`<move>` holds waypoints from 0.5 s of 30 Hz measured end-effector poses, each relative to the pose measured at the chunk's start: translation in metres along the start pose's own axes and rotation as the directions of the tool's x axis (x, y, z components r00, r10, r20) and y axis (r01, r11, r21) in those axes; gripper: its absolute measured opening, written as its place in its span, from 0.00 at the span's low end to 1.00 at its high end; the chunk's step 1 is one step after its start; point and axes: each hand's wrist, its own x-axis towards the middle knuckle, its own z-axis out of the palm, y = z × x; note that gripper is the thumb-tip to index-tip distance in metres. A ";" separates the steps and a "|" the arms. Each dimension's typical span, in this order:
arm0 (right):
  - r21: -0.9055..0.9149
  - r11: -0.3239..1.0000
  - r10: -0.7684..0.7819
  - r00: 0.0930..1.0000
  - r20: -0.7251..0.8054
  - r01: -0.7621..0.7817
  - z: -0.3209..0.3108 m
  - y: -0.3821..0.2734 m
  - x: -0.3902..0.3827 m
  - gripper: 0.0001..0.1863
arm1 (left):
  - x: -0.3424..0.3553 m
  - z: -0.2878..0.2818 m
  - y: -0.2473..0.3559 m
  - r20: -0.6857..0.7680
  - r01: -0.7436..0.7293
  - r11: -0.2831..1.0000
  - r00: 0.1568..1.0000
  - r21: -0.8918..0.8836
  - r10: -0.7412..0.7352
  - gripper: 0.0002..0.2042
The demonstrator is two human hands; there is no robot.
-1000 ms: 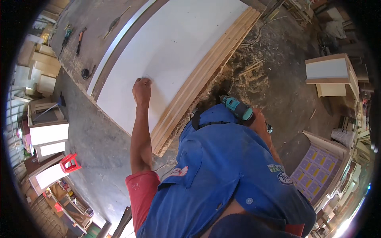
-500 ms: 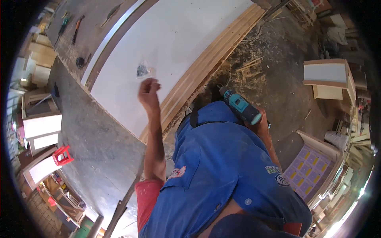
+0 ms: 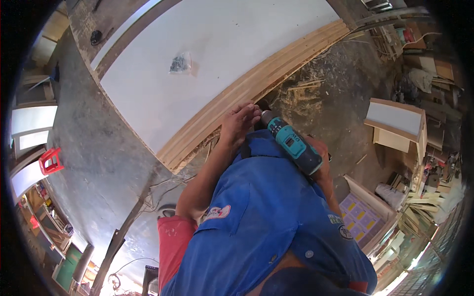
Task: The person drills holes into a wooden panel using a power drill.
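My right hand (image 3: pixel 321 152) is wrapped round the handle of a teal and black cordless drill (image 3: pixel 290 142), its nose pointing up and left. Just at the tip of the drill is my left hand (image 3: pixel 239 121), its fingers pinched together by the chuck; whatever lies between them is too small to make out. Both hands are over the near edge of a large white board (image 3: pixel 143 93), which has a band of light wooden strips (image 3: pixel 242 93) along that side. A small clear plastic bag with dark bits inside (image 3: pixel 178 64) lies on the white surface.
A black round object (image 3: pixel 96 37) sits on the brown surface at the upper left. Wood shavings and offcuts (image 3: pixel 306 96) litter the floor beyond the board. To the right stands a white-and-wood cabinet piece (image 3: pixel 395 118); a red stool (image 3: pixel 51 161) is at the left.
My left hand has moved from beside the plastic bag, right and down, to the drill's tip. The drill has shifted slightly downward, and the view has turned a little.
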 end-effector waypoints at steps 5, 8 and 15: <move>-0.085 0.996 -0.018 1.000 0.020 0.020 -0.002 0.008 -0.001 0.21 | 0.001 0.002 -0.005 -0.019 0.119 0.992 0.993 -0.047 -0.120 0.15; -0.082 0.996 0.026 0.998 0.053 -0.021 -0.007 0.006 0.001 0.22 | 0.008 0.005 -0.008 -0.042 0.157 0.985 0.986 -0.068 -0.160 0.14; -0.179 0.982 -0.044 0.994 0.096 0.061 -0.019 0.020 0.015 0.20 | 0.020 0.012 -0.016 0.038 0.160 0.983 0.987 -0.094 -0.157 0.13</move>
